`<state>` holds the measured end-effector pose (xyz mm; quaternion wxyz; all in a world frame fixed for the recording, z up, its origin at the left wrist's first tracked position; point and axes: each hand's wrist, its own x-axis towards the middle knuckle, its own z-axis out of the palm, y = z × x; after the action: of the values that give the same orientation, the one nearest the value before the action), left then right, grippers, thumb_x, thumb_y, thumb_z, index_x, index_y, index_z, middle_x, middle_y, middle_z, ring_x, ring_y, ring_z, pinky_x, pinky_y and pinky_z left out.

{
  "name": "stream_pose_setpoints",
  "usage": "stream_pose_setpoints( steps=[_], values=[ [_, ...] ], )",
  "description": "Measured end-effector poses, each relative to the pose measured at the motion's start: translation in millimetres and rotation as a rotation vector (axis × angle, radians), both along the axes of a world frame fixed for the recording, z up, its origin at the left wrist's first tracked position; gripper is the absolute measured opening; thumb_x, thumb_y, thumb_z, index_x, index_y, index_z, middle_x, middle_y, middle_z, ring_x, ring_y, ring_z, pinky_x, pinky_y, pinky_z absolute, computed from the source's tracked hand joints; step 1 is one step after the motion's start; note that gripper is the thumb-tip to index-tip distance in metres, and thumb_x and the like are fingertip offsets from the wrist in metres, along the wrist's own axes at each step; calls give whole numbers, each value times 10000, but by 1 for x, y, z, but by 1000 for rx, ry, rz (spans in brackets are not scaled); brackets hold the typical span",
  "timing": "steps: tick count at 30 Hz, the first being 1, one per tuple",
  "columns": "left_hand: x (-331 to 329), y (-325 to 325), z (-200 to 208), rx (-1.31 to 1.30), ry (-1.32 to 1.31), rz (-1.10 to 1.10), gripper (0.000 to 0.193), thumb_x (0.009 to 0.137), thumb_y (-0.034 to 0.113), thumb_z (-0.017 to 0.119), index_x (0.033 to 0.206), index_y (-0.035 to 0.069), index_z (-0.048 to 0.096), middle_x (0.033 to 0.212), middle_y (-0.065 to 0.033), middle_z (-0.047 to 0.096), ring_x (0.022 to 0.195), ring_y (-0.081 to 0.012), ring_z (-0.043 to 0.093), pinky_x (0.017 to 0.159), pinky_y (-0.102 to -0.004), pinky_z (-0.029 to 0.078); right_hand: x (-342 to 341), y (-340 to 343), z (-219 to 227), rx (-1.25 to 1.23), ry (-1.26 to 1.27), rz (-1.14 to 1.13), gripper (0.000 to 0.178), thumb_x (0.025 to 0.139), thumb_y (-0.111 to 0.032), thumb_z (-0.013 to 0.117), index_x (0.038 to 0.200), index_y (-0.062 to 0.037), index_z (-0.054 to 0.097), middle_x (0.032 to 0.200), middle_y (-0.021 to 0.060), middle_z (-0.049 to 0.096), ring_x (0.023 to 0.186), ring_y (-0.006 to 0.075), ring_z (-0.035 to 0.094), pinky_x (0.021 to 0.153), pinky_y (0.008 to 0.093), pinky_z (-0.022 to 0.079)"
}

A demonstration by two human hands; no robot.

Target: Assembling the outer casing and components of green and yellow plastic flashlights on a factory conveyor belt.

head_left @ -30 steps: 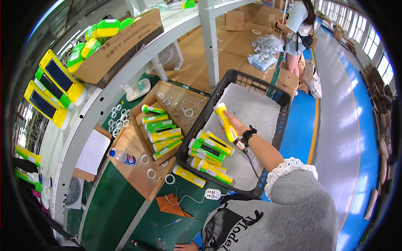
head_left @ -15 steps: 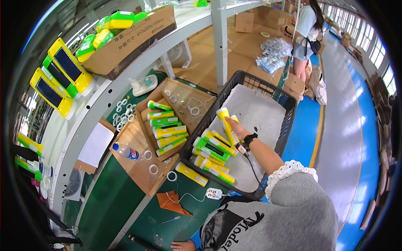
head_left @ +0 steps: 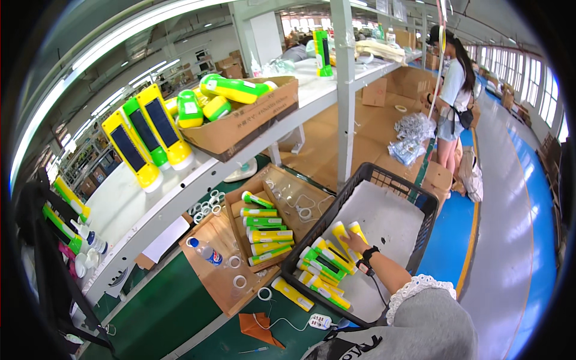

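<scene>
Fingers of the right hand (head_left: 357, 245) are wrapped around a yellow flashlight (head_left: 339, 231), which leans with its pale head up and away from the wearer. A second yellow flashlight (head_left: 354, 227) stands right beside it; I cannot tell whether the same grip takes it in too. The left hand lies outside the view, so its grip cannot be told.

Just below the fingers is a small connector (head_left: 363, 267), from which a black cable (head_left: 381, 292) runs down past the forearm. A black band (head_left: 371, 252) circles the wrist.

Both flashlights are over a black plastic crate (head_left: 429, 217) lined with a grey sheet (head_left: 390, 210). To the hand's left, more yellow and green flashlights (head_left: 324, 268) lie side by side in the crate.

Left of the crate, a cardboard box (head_left: 235, 227) holds a row of similar flashlights (head_left: 264, 234). Near it, a bottle with a blue cap (head_left: 206, 252) and white rings (head_left: 239, 281) rest on a wooden board (head_left: 225, 289).

Nearer the wearer, one yellow flashlight lies outside the crate, near an orange cloth (head_left: 260, 329) and a white power strip (head_left: 320, 321).

Farther off, upright flashlights with dark panels (head_left: 144, 137) stand on a shelf, and another person (head_left: 453, 90) stands by the blue floor strip.
</scene>
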<state>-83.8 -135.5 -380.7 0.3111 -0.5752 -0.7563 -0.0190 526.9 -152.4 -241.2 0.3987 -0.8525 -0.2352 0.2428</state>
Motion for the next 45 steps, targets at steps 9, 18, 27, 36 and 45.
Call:
stream_pose_setpoints(
  steps=[9, 18, 27, 36, 45],
  values=[
    [-28, -16, 45, 157, -356, -124, 304, 862, 248, 450, 1123, 137, 559, 1101, -117, 560, 965, -289, 519, 827, -413, 413, -11, 12, -5, -60, -297, 69, 594, 753, -244, 578, 1256, 8, 387, 1181, 253, 483, 1109, 371, 455, 947, 374, 356],
    [-20, 13, 111, -302, -483, -67, 291, 799, 300, 508, 977, 82, 581, 1018, -163, 553, 950, -336, 500, 825, -441, 387, -157, 39, 184, 400, -595, 189, 576, 741, -100, 581, 1273, -44, 368, 1309, 187, 365, 1214, 343, 339, 1008, 383, 290],
    [-53, 49, 111, -353, -601, -552, 447, 829, 271, 482, 1243, 106, 448, 1346, -109, 364, 1194, -342, 351, 957, -489, 270, -326, 46, 74, 264, -573, 759, 571, 789, -269, 563, 1299, -122, 354, 1371, 131, 297, 1248, 313, 307, 994, 495, 271],
    [-81, 68, 107, -498, -534, -698, 477, 831, 310, 455, 1262, 111, 425, 1364, -91, 346, 1232, -343, 304, 1017, -477, 204, -384, 11, -8, -25, -578, 800, 517, 848, -382, 458, 1315, -192, 344, 1400, 109, 251, 1293, 281, 240, 1008, 538, 208],
    [-92, 66, 86, -417, -541, -640, 586, 687, 342, 592, 1224, 143, 466, 1303, -141, 386, 1191, -351, 350, 959, -520, 274, -393, 24, -37, -82, -675, 734, 445, 780, -369, 501, 1190, -198, 476, 1314, 75, 379, 1246, 245, 312, 1006, 490, 223]
  ],
)
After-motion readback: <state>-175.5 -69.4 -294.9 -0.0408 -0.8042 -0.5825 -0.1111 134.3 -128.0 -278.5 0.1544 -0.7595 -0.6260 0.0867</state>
